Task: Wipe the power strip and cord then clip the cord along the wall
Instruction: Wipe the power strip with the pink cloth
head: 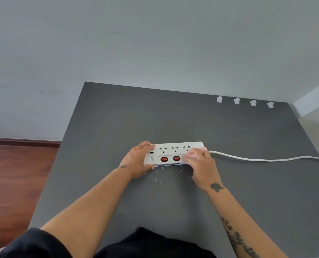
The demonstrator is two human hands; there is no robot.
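A white power strip (170,151) with three sockets and two red switches lies across the middle of the dark grey table (173,118). My left hand (137,161) grips its left end, thumb at the front edge and fingers over the back. My right hand (201,162) presses a small pink cloth (201,150) onto the strip's right end, covering that part. The white cord (263,159) leaves the right end and runs over the table to its right edge. Several white cord clips (245,102) sit in a row along the table's far edge, by the wall.
A pale grey wall (155,43) rises behind the table. White crumbs (155,176) are scattered on the table just in front of the strip. Brown wooden floor (15,174) shows to the left. A wall corner juts in at the far right.
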